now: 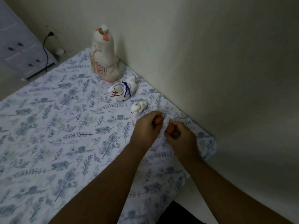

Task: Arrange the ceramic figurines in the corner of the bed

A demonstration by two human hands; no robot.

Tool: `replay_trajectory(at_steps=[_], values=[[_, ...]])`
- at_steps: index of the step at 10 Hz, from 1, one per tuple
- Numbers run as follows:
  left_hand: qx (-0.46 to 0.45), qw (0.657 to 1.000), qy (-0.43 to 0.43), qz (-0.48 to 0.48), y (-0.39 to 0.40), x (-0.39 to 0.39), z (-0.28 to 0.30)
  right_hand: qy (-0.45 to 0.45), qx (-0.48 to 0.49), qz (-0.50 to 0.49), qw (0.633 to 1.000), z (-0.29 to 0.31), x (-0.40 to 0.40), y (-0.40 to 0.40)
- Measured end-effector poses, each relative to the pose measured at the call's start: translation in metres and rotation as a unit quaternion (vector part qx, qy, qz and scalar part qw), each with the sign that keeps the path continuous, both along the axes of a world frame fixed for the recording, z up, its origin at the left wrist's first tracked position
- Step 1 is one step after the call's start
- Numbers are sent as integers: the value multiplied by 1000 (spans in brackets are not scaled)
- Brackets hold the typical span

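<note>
A tall white ceramic figurine (105,55) with pink markings stands upright in the bed's far corner against the wall. In front of it sits a white figurine (123,91) tied with blue and red cords. A small white figurine (139,107) lies nearer, close to the wall. My left hand (147,128) is closed around a small orange-brown figurine (159,120). My right hand (179,138) grips another orange-brown figurine (170,128). Both hands hover together just above the sheet, right of the small white figurine. Most of each held piece is hidden by fingers.
The bed carries a white sheet (64,126) with a blue leaf print. A pale wall (210,62) runs along its right side. A white drawer unit (21,50) and a black cable (46,50) plugged into a socket stand beyond the bed's far edge.
</note>
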State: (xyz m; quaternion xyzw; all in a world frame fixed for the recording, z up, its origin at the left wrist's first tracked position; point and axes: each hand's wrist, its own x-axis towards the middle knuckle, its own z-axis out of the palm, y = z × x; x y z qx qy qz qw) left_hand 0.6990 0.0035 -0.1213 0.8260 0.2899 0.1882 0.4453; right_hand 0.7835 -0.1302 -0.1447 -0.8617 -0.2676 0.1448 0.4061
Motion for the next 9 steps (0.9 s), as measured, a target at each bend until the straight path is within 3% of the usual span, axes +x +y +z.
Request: replay_trajectory(at_steps=[5, 7, 9], values=[[-9, 999, 43, -1, 5, -4, -5, -36, -13, 42, 998, 3, 0, -4], [-23, 998, 54, 1, 1, -5, -2, 13, -21, 46, 999, -2, -3, -5], [-10, 998, 50, 20, -1, -26, 15, -101, -22, 59, 993, 21, -12, -7]])
